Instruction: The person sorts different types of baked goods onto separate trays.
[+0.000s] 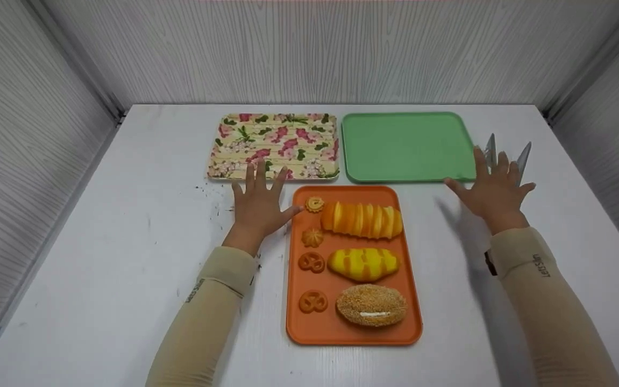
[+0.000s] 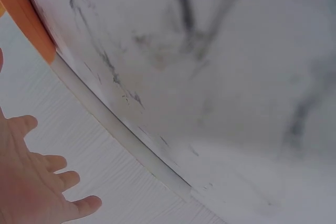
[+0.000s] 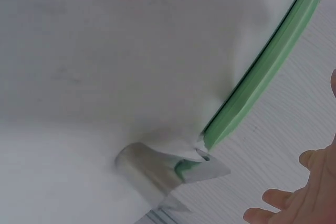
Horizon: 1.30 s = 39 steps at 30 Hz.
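Note:
My left hand [image 1: 258, 210] is spread, fingers straight, above the table just left of an orange tray [image 1: 355, 336]; its thumb reaches over the tray's edge. The tray bears a sliced-looking loaf [image 1: 362, 220], a yellow striped bread [image 1: 364, 264], a crumb-coated bun [image 1: 371, 305], two pretzel cookies [image 1: 313, 301], a flower-shaped cookie [image 1: 312, 237] and a round cookie [image 1: 314, 204]. To the right, my right hand [image 1: 495, 196] is likewise spread and holds nothing. It hovers beside what look like silver metal tongs [image 1: 524, 156], partly hidden behind its fingers; the right wrist view shows their curved metal end [image 3: 149, 169].
At the back left lies a flower-patterned tray [image 1: 274, 145]. Beside it, a green tray [image 1: 408, 145] reaches close to the right hand. Light wood-grain panels [image 1: 320, 54] enclose the white table [image 1: 126, 226] at the back and sides. Dark marks spot the tabletop left of the orange tray.

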Available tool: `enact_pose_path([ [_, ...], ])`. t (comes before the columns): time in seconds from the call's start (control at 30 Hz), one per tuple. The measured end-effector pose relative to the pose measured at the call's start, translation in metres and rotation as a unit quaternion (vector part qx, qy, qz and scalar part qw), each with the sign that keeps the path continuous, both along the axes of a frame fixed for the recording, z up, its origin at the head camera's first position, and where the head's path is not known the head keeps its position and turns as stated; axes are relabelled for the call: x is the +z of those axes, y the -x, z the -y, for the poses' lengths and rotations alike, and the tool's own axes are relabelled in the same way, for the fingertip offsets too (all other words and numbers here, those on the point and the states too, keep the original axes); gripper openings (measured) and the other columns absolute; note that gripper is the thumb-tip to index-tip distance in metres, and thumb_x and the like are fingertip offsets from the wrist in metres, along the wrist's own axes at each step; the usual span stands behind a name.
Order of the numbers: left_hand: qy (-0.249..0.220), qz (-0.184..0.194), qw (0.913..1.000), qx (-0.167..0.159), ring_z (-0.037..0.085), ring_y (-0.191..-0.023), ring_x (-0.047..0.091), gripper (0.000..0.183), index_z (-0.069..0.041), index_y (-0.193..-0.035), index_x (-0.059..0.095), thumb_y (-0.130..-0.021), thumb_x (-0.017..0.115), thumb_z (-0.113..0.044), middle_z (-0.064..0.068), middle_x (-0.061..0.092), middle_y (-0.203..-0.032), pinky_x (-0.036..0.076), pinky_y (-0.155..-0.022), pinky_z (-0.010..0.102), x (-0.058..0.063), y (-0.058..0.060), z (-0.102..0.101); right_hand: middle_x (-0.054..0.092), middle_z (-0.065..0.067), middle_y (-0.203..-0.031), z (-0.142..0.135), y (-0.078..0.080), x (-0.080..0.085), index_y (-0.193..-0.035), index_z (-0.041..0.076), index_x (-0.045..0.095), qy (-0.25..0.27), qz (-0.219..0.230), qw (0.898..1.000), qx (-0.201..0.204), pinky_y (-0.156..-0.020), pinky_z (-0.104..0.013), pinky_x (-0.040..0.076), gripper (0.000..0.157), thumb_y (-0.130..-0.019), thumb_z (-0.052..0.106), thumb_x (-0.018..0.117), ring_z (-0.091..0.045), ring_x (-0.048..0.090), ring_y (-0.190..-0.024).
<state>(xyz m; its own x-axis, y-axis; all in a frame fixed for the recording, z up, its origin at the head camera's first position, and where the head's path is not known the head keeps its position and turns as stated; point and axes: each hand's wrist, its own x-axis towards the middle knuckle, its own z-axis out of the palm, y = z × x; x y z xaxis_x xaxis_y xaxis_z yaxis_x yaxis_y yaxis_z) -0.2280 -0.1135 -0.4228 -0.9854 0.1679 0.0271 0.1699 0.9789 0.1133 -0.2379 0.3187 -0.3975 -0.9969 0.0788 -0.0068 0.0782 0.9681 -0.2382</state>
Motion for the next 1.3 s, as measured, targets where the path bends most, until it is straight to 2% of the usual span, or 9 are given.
enact_pose_path([
  [0.4,0.004,0.001,0.9996,-0.026,0.039,-0.142,-0.001,0.090,-0.025,-0.154,0.019,-0.083,0.048,-0.073,0.020,0.001,-0.157,0.011,-0.105,0.068,-0.001,-0.005,-0.001,-0.012,-0.041,-0.146,-0.026,-0.001,0.002,-0.152,0.014,-0.014,0.017,0.031,0.998,-0.047,-0.082,-0.085,-0.004,0.108,-0.080,0.082,0.031,-0.061,-0.010,-0.131],
  [0.73,0.025,0.022,0.9983,-0.048,0.037,-0.142,-0.006,0.091,-0.026,-0.155,0.015,-0.083,0.046,-0.073,0.018,-0.005,-0.157,0.010,-0.107,0.066,0.000,-0.010,0.000,-0.009,-0.045,-0.143,-0.040,0.000,0.003,-0.150,0.009,-0.017,0.024,0.055,0.995,-0.078,-0.083,-0.085,0.001,0.115,-0.077,0.085,0.028,-0.066,-0.005,-0.128],
  [1.13,0.041,0.033,0.9968,-0.060,0.037,-0.143,-0.001,0.093,-0.028,-0.155,0.010,-0.083,0.047,-0.073,0.016,-0.002,-0.158,0.011,-0.107,0.065,-0.002,-0.015,0.001,-0.003,-0.049,-0.139,-0.049,-0.004,0.000,-0.149,0.005,-0.017,0.045,0.071,0.992,-0.098,-0.084,-0.084,0.008,0.116,-0.079,0.083,0.030,-0.070,0.004,-0.123],
  [1.3,0.051,0.042,0.9953,-0.070,0.037,-0.143,-0.001,0.092,-0.028,-0.155,0.012,-0.083,0.047,-0.073,0.015,-0.002,-0.158,0.011,-0.107,0.065,-0.004,-0.017,0.002,0.000,-0.050,-0.138,-0.055,-0.002,-0.003,-0.148,0.003,-0.019,0.066,0.085,0.988,-0.110,-0.087,-0.081,0.014,0.118,-0.078,0.083,0.032,-0.070,0.009,-0.122],
])
